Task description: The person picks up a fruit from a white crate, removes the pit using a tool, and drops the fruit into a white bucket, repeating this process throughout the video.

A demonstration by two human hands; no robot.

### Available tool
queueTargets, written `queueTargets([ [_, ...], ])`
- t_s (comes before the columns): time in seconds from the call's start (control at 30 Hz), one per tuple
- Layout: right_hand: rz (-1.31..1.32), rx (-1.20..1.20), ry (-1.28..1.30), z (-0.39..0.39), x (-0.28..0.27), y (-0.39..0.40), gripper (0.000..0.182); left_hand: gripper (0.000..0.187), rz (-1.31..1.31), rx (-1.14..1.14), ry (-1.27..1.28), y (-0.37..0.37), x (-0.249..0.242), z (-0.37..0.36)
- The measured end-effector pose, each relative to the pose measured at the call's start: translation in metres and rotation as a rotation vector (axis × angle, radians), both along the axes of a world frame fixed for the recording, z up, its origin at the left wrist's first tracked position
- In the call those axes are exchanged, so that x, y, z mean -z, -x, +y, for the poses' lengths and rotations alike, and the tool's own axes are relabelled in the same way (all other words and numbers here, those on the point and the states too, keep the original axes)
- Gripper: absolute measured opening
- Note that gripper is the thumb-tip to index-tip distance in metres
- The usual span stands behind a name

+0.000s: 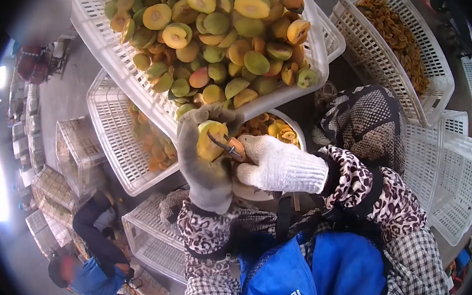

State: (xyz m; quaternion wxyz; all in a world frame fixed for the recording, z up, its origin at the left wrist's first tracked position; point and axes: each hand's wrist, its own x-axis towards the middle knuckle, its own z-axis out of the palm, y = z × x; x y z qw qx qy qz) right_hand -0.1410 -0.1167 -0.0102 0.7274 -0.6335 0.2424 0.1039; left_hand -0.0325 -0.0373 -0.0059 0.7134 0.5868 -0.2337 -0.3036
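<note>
My left hand [203,170], in a soiled grey glove, is wrapped round a halved yellow-green fruit [210,140], its cut face turned toward my right hand. In a white knitted glove, my right hand [279,163] grips the wooden handle of a small tool with a curved dark blade [222,144]. The blade lies against the fruit's cut face. Just above both hands, a white crate [300,100] is heaped with halved green and orange fruit [215,23]. Partly hidden behind my hands is a round container [299,131] with orange pieces in it.
A lower crate [109,137] with orange pieces stands at the left. Another crate [359,54] of orange pieces is at the upper right, above stacked white crates [439,174]. A person in blue [95,278] sits at the lower left among more crates.
</note>
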Motion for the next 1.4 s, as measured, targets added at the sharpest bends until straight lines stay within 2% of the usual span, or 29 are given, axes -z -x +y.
queueTargets([
  [0.03, 0.046, -0.035, 0.189, -0.001, -0.007, -0.001, 0.027, 0.026, 0.265, -0.017, 0.122, -0.002, 0.002, 0.004],
  [0.07, 0.095, -0.07, 0.373, -0.001, -0.012, -0.002, 0.027, 0.026, 0.266, -0.012, 0.119, -0.004, 0.003, 0.006],
  [0.13, 0.03, -0.051, 0.423, 0.007, -0.002, 0.001, 0.028, 0.026, -0.26, 0.033, -0.075, -0.004, 0.006, 0.012],
  [0.2, -0.125, 0.008, 0.145, 0.003, -0.002, -0.002, 0.027, 0.022, -0.151, -0.036, -0.101, -0.001, 0.0, 0.007],
  [0.23, 0.01, -0.092, -0.178, -0.005, -0.007, 0.004, 0.029, 0.019, 0.059, -0.062, -0.105, -0.002, -0.008, 0.005],
  [0.27, 0.01, -0.09, -0.176, -0.001, -0.007, 0.004, 0.029, 0.017, 0.271, -0.086, -0.108, -0.002, -0.012, 0.004],
  [0.3, 0.029, -0.074, 0.093, 0.005, -0.007, 0.003, 0.028, 0.017, 0.274, -0.084, -0.107, -0.004, -0.005, 0.006],
  [0.33, 0.05, -0.059, 0.36, 0.011, -0.005, 0.004, 0.027, 0.013, 0.081, -0.012, -0.096, -0.006, 0.009, 0.011],
  [0.37, 0.028, -0.03, 0.465, 0.016, -0.002, 0.005, 0.026, 0.014, -0.112, 0.059, -0.085, -0.006, 0.011, 0.01],
  [0.4, 0.03, -0.03, 0.464, 0.016, 0.001, 0.006, 0.026, 0.014, -0.11, 0.059, -0.085, -0.006, 0.011, 0.01],
  [0.47, -0.045, -0.003, 0.142, 0.011, 0.004, 0.003, 0.025, 0.015, 0.031, -0.003, -0.209, -0.006, 0.004, 0.006],
  [0.5, -0.108, -0.107, -0.284, -0.004, -0.001, 0.006, 0.028, 0.015, 0.032, 0.001, -0.207, -0.003, 0.002, 0.004],
  [0.53, -0.107, -0.098, -0.284, 0.001, -0.002, 0.006, 0.028, 0.017, 0.02, -0.05, -0.216, 0.0, 0.0, 0.001],
  [0.6, 0.03, -0.052, 0.38, 0.012, -0.003, 0.003, 0.028, 0.021, 0.011, -0.096, -0.221, 0.005, -0.001, -0.004],
  [0.63, 0.032, -0.049, 0.38, 0.011, -0.005, 0.003, 0.028, 0.021, 0.106, -0.142, -0.273, 0.006, -0.002, -0.007],
  [0.73, 0.016, -0.111, -0.011, -0.004, -0.01, 0.001, 0.03, 0.023, 0.159, -0.123, -0.322, 0.0, 0.001, -0.006],
  [0.77, -0.058, -0.086, -0.409, -0.008, -0.002, 0.003, 0.031, 0.024, 0.115, -0.053, -0.322, -0.004, 0.004, -0.003],
  [0.8, 0.048, -0.096, -0.551, -0.015, -0.014, 0.006, 0.026, 0.024, 0.111, -0.044, -0.322, -0.005, 0.004, -0.001],
  [0.87, -0.093, -0.051, -0.782, -0.001, 0.024, 0.009, 0.022, 0.021, 0.108, 0.054, -0.276, -0.008, 0.007, 0.0],
  [0.9, -0.09, -0.055, -0.782, -0.001, 0.026, 0.01, 0.022, 0.022, -0.164, 0.135, -0.198, -0.013, 0.014, 0.002],
  [0.93, -0.024, -0.044, -0.883, -0.001, 0.026, 0.009, 0.019, 0.022, -0.166, 0.125, -0.199, -0.014, 0.016, 0.005],
  [0.97, 0.038, -0.035, -0.981, -0.001, 0.027, 0.006, 0.017, 0.025, 0.046, 0.164, -0.183, -0.016, 0.012, 0.005],
  [1.0, 0.03, -0.05, -0.981, 0.001, 0.027, 0.004, 0.017, 0.027, 0.256, 0.202, -0.167, -0.017, 0.008, 0.006],
  [1.03, 0.021, -0.063, -0.831, 0.002, 0.027, 0.003, 0.017, 0.033, 0.498, 0.073, -0.182, -0.011, 0.004, 0.007],
  [1.13, 0.015, -0.134, -0.584, 0.007, 0.03, -0.003, 0.019, 0.028, 0.746, -0.111, -0.206, -0.012, -0.005, 0.012],
  [1.2, -0.009, -0.182, -0.444, 0.009, 0.024, -0.007, 0.017, 0.031, 0.766, -0.154, -0.2, -0.015, -0.006, 0.02],
  [1.33, -0.069, -0.217, -0.454, 0.012, 0.008, -0.01, 0.019, 0.032, 0.7, -0.362, -0.189, -0.022, -0.004, 0.037],
  [1.37, -0.065, -0.283, -0.446, 0.022, 0.021, -0.007, 0.024, 0.034, -0.22, -0.353, -0.338, -0.049, 0.017, 0.056],
  [1.4, -0.26, -0.336, -0.186, 0.03, 0.039, 0.002, 0.027, 0.037, -1.144, -0.294, -0.445, -0.073, 0.025, 0.071],
])
